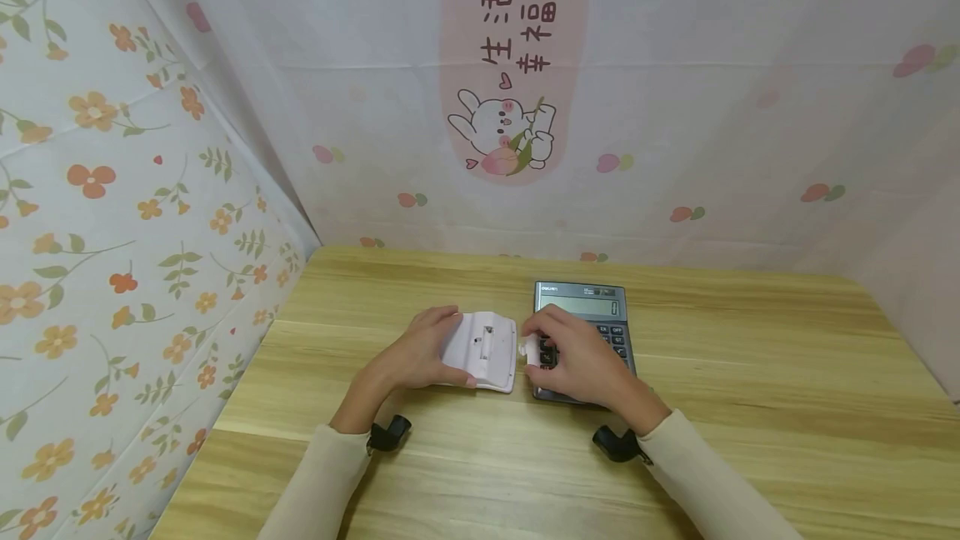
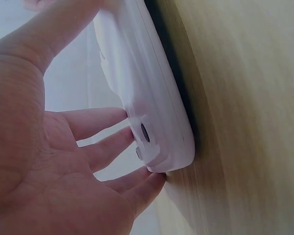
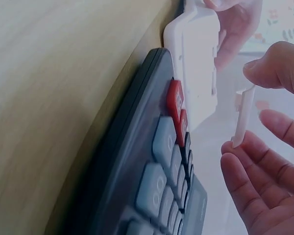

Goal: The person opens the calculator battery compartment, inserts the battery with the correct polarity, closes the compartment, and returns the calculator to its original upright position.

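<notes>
A white plastic device [image 1: 498, 365] lies on the table with an open battery compartment [image 1: 487, 344] facing up. My left hand [image 1: 420, 350] grips it from the left, thumb on the near edge and fingers on the far edge. In the left wrist view, fingertips touch the end of the white device [image 2: 142, 78], beside a dark slot. Just right of the device, my right hand [image 1: 581, 361] pinches a small white battery cover [image 3: 243, 117] between thumb and fingertips. That hand is above a dark grey calculator [image 1: 581, 307] and hides part of its keys.
The light wooden table [image 1: 750, 373] extends right of the calculator and toward me. A printed curtain [image 1: 637, 107] hangs along the table's back edge, and a flowered cloth [image 1: 150, 273] hangs along the left. Black wrist cameras are strapped below both hands.
</notes>
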Motion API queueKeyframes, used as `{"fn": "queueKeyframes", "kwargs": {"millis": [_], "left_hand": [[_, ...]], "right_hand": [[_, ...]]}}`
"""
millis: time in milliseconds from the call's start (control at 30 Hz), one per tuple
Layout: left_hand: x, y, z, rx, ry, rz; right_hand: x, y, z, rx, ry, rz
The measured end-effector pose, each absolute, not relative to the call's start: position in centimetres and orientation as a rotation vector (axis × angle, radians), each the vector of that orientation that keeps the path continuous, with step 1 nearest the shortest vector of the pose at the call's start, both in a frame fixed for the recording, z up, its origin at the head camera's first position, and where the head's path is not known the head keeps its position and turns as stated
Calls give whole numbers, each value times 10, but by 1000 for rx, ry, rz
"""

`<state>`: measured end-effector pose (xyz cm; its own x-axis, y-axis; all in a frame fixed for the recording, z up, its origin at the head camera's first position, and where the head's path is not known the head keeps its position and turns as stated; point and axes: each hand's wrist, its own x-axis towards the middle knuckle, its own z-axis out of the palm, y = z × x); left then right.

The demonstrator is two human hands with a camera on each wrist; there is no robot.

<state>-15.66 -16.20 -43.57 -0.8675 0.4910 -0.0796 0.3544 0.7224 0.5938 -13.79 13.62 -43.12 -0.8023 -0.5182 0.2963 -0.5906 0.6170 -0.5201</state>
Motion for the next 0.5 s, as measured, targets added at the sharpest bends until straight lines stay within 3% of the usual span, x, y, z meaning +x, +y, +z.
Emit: {"fn": "queueKeyframes", "kwargs": {"millis": [500], "left_hand": [[-156, -162, -436, 656, 2696, 839]], "right_hand": [[-130, 166, -431, 876, -2713, 868]]}}
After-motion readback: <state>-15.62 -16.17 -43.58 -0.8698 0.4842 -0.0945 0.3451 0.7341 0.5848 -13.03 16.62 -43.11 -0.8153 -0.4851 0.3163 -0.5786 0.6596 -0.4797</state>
